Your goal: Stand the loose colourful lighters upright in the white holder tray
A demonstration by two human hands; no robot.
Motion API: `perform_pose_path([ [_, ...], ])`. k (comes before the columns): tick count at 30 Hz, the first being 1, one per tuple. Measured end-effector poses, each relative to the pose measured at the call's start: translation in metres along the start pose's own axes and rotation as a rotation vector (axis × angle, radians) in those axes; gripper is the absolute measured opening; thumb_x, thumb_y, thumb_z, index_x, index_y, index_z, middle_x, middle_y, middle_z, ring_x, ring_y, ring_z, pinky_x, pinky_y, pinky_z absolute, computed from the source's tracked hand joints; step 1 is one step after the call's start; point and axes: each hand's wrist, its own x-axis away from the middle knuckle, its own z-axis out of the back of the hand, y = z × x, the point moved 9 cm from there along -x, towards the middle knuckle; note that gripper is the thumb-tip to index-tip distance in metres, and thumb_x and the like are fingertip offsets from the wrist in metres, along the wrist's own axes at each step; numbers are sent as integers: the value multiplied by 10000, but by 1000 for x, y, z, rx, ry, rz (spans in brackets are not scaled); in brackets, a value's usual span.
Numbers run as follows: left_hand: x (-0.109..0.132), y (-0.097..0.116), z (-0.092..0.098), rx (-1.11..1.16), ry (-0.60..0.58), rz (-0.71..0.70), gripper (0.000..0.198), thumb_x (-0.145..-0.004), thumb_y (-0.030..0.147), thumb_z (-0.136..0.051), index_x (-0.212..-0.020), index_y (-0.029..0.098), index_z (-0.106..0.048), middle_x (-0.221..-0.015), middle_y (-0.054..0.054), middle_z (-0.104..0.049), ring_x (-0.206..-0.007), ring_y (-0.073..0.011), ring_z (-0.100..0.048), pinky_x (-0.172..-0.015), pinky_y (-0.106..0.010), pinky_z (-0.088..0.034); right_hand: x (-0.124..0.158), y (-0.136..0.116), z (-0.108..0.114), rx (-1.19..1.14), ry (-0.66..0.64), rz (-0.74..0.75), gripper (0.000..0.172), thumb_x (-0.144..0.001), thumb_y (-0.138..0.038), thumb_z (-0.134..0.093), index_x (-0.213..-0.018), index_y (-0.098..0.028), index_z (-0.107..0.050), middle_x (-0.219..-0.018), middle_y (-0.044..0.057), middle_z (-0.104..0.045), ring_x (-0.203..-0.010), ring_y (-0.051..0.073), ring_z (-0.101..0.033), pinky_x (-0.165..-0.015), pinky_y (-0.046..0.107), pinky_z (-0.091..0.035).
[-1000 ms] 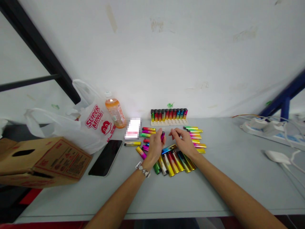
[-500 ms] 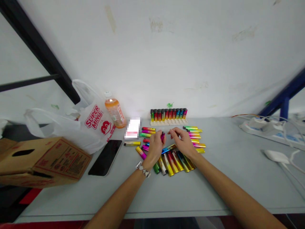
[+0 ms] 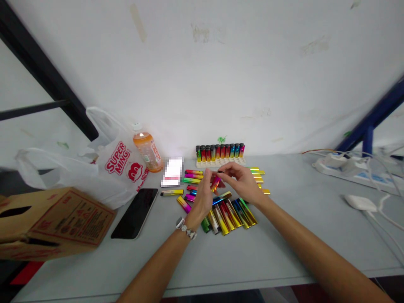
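Observation:
A red-and-pink metallic lighter [image 3: 216, 183] is held upright at a tilt between my two hands. My right hand [image 3: 241, 180] pinches its dark top end between thumb and fingertips. Around its lower body my left hand [image 3: 203, 195] is closed, with the fingers partly hidden behind it. Below the hands, several shiny lighters [image 3: 232, 214] in yellow, red, blue and green lie side by side, with a blue-and-yellow lighter [image 3: 221, 198] across their top ends. Beyond the hands, a white rack [image 3: 221, 163] holds rows of upright lighters with black tops.
More lighters lie left [image 3: 193, 176] and right [image 3: 259, 172] of my hands. At left are a phone [image 3: 135, 213], a cardboard box [image 3: 72, 219], a plastic bag [image 3: 107, 176] and an orange drink bottle [image 3: 147, 151]. A power strip [image 3: 350, 170] and white charger [image 3: 360, 203] sit at right.
My right hand has moved left to the lighter and now grips its top. The lighter shows more of its body between the hands. The view has shifted slightly.

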Motion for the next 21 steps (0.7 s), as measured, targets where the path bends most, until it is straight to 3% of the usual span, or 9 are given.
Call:
perform_pose_path([
  [3, 3, 33, 13, -376, 146, -318, 374, -989, 500, -398, -1016, 196, -613, -1065, -76, -655, -1010, -205, -585, -915, -337, -445, -23, 2, 24, 42, 90, 41, 276, -838, -436, -697, -961, -193, -648, -863, 44, -703, -753, 158, -645, -713, 307, -517],
  [5, 4, 44, 14, -593, 172, -421, 237, -976, 384, -467, -1006, 199, -611, -1050, -72, -657, -990, -207, -587, -929, -358, -437, -42, 5, 37, 133, 115, 75, 258, -835, -411, -686, -953, -185, -648, -840, 41, -699, -741, 158, -638, -698, 300, -511],
  [7, 4, 47, 8, -776, 119, -468, 151, -946, 298, -518, -884, 197, -612, -927, -51, -655, -911, -203, -590, -890, -360, -441, -63, 10, 46, 283, 131, 103, 208, -821, -364, -680, -916, -181, -653, -796, 25, -690, -672, 142, -604, -669, 291, -491],
  [10, 5, 43, -4, -962, -33, -485, 125, -911, 257, -576, -809, 201, -620, -907, -37, -651, -930, -212, -597, -889, -369, -434, -89, 19, 48, 452, 98, 139, 142, -809, -287, -651, -892, -173, -666, -736, 11, -669, -646, 141, -575, -661, 285, -466],
  [15, 10, 26, -19, -1121, -286, -427, 193, -881, 401, -653, -869, 209, -658, -989, -47, -636, -1001, -240, -593, -930, -404, -426, -115, 34, 37, 597, 26, 206, 119, -802, -213, -618, -885, -161, -687, -745, 28, -662, -673, 155, -573, -678, 286, -443],
  [21, 10, 13, -18, -1201, -379, -388, 231, -854, 437, -688, -884, 209, -669, -970, -45, -652, -998, -247, -586, -934, -402, -411, -126, 50, 26, 639, -47, 191, 108, -795, -165, -618, -867, -152, -697, -721, 19, -652, -663, 144, -571, -666, 268, -437],
])
